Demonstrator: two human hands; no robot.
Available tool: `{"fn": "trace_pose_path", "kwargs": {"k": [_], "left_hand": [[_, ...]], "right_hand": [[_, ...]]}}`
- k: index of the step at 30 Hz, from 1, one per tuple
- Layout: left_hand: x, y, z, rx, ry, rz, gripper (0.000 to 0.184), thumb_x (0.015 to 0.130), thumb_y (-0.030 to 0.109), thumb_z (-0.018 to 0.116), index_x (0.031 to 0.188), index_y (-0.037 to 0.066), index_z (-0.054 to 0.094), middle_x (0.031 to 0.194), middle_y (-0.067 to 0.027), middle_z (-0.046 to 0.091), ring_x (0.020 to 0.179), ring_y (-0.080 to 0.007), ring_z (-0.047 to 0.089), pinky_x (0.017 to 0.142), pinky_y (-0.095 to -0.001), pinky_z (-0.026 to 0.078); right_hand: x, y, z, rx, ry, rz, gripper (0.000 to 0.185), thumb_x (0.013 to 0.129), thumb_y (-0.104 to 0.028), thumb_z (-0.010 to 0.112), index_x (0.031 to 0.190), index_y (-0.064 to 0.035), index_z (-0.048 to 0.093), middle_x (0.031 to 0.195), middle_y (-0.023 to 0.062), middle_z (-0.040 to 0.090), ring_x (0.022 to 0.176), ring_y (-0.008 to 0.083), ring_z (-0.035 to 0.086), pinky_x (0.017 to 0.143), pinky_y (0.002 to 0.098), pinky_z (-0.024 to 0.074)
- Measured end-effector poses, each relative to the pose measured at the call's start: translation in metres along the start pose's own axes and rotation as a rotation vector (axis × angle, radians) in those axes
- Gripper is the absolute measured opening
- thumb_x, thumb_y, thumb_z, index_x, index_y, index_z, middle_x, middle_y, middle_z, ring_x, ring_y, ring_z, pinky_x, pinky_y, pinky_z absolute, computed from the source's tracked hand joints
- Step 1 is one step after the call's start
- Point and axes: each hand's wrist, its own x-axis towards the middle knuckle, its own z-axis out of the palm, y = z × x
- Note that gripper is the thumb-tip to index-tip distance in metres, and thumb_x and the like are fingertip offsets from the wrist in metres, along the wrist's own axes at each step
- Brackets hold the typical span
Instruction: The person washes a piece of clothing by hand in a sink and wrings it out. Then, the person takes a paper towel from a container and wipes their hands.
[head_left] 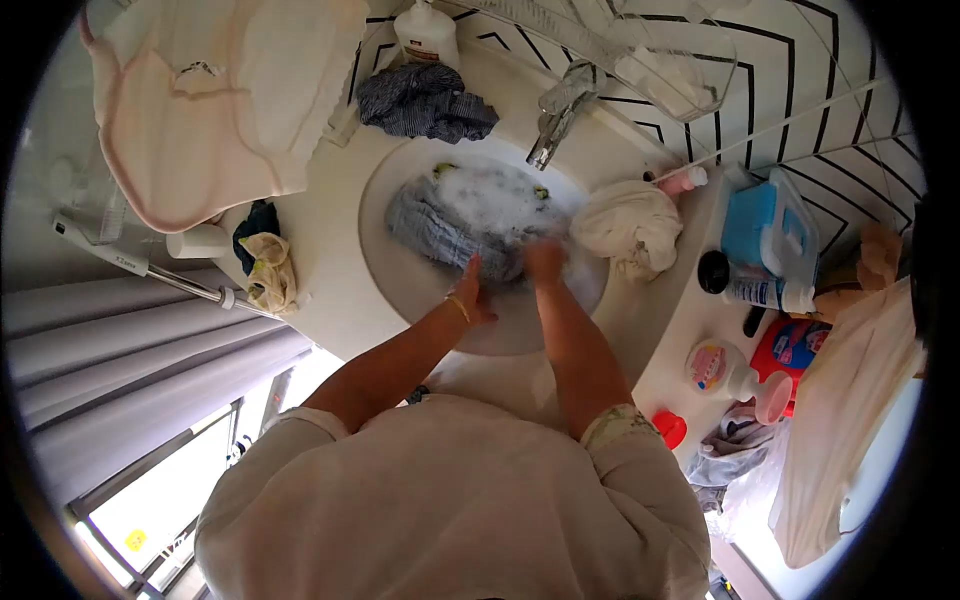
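Note:
A wet grey-blue cloth garment lies bunched in the round white sink, partly under white suds. My left hand, with a yellow band at the wrist, touches the near edge of the cloth, its fingers stretched out. Beside it, my right hand is closed in a rounded fist at the garment's right end. Motion blurs the right fingers, and the cloth inside them is mostly hidden. Cloudy water surrounds both hands.
The tap juts over the sink's far side. A dark striped cloth and a cream cloth lie at the rim; small cloths lie left. Bottles, including a white pump bottle, and a blue box stand right.

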Motion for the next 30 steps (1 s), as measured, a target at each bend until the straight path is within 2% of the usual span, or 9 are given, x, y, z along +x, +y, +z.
{"fn": "trace_pose_path", "kwargs": {"k": [4, 10, 16, 19, 20, 22, 24, 26, 30], "left_hand": [[-0.042, 0.042, 0.026, -0.667, -0.22, -0.132, 0.088, 0.071, 0.07, 0.043, 0.135, 0.012, 0.024, 0.138, -0.0081, 0.027, 0.127, -0.0282, 0.025, 0.102, -0.0502, 0.02], [-0.033, 0.057, 0.012, -0.675, -0.523, 0.189, 0.057, 0.072, 0.042, 0.053, 0.119, 0.011, 0.043, 0.118, -0.0086, 0.045, 0.108, -0.0263, 0.043, 0.092, -0.044, 0.035], [-0.053, 0.064, 0.013, -0.546, -0.161, 0.199, 0.028, 0.071, 0.019, 0.059, 0.097, 0.01, 0.054, 0.093, -0.0067, 0.055, 0.086, -0.0217, 0.053, 0.076, -0.0358, 0.044], [-0.058, 0.087, 0.004, -0.507, -0.093, 0.192, 0.023, 0.072, 0.018, 0.057, 0.094, 0.01, 0.055, 0.089, -0.0052, 0.056, 0.084, -0.0205, 0.054, 0.072, -0.0349, 0.046], [-0.06, 0.091, -0.001, -0.491, -0.09, 0.188, 0.024, 0.073, 0.018, 0.057, 0.095, 0.01, 0.055, 0.09, -0.0048, 0.056, 0.085, -0.0206, 0.054, 0.072, -0.0356, 0.047], [0.004, 0.029, -0.029, 0.042, -0.21, 0.729, 0.024, 0.074, 0.019, 0.056, 0.097, 0.011, 0.056, 0.091, -0.0044, 0.057, 0.086, -0.0207, 0.053, 0.074, -0.0359, 0.047], [0.006, 0.017, -0.021, 0.037, -0.218, 0.729, 0.026, 0.076, 0.022, 0.056, 0.099, 0.011, 0.055, 0.093, -0.0045, 0.057, 0.087, -0.021, 0.053, 0.076, -0.0377, 0.046], [-0.055, 0.053, 0.031, -0.503, -0.106, 0.188, 0.028, 0.078, 0.026, 0.056, 0.102, 0.011, 0.054, 0.098, -0.005, 0.056, 0.089, -0.0216, 0.053, 0.079, -0.0408, 0.044], [-0.041, 0.042, 0.027, 0.01, -0.119, 0.385, 0.04, 0.087, 0.031, 0.043, 0.122, 0.011, 0.041, 0.12, -0.006, 0.045, 0.109, -0.0238, 0.043, 0.097, -0.0369, 0.032]], "right_hand": [[-0.017, -0.055, -0.092, 1.366, -0.105, 0.549, 0.027, 0.064, -0.023, 0.066, 0.083, -0.0048, 0.057, 0.085, 0.0138, 0.054, 0.076, 0.0244, 0.053, 0.063, 0.0366, 0.0421], [-0.095, -0.144, -0.191, 0.388, 0.473, -0.153, 0.03, 0.068, -0.023, 0.061, 0.081, 0.0016, 0.053, 0.097, 0.0212, 0.053, 0.085, 0.0286, 0.053, 0.068, 0.0373, 0.042], [-0.009, -0.102, -0.155, 1.061, -0.05, 0.58, 0.037, 0.069, -0.024, 0.06, 0.094, 0.0012, 0.051, 0.102, 0.0269, 0.05, 0.093, 0.0397, 0.049, 0.08, 0.0422, 0.0403], [-0.038, -0.131, -0.134, 0.814, 0.513, 0.163, 0.042, 0.07, -0.022, 0.059, 0.102, 0.0025, 0.05, 0.099, 0.0254, 0.052, 0.09, 0.0402, 0.05, 0.08, 0.0425, 0.0403], [-0.056, -0.14, -0.146, 0.73, 0.439, 0.074, 0.044, 0.071, -0.022, 0.059, 0.105, 0.0032, 0.049, 0.099, 0.0252, 0.052, 0.09, 0.039, 0.051, 0.08, 0.0427, 0.0402], [-0.083, -0.156, -0.191, 0.566, 0.298, -0.102, 0.048, 0.072, -0.022, 0.057, 0.11, 0.0046, 0.048, 0.099, 0.0248, 0.053, 0.091, 0.0368, 0.052, 0.079, 0.0433, 0.0401], [-0.062, -0.133, -0.169, 0.526, 0.185, 0.091, 0.047, 0.076, -0.025, 0.057, 0.114, 0.0018, 0.049, 0.108, 0.0251, 0.051, 0.101, 0.0374, 0.048, 0.087, 0.0431, 0.0387], [-0.026, -0.092, -0.132, 0.635, 0.037, 0.359, 0.047, 0.079, -0.028, 0.055, 0.117, -0.0004, 0.048, 0.113, 0.0254, 0.049, 0.106, 0.0393, 0.046, 0.09, 0.0443, 0.0375], [-0.017, -0.06, -0.092, 0.985, 0.194, 0.886, 0.042, 0.08, -0.025, 0.054, 0.111, 0.0022, 0.049, 0.111, 0.0263, 0.045, 0.098, 0.0396, 0.047, 0.081, 0.0453, 0.0398]]}}
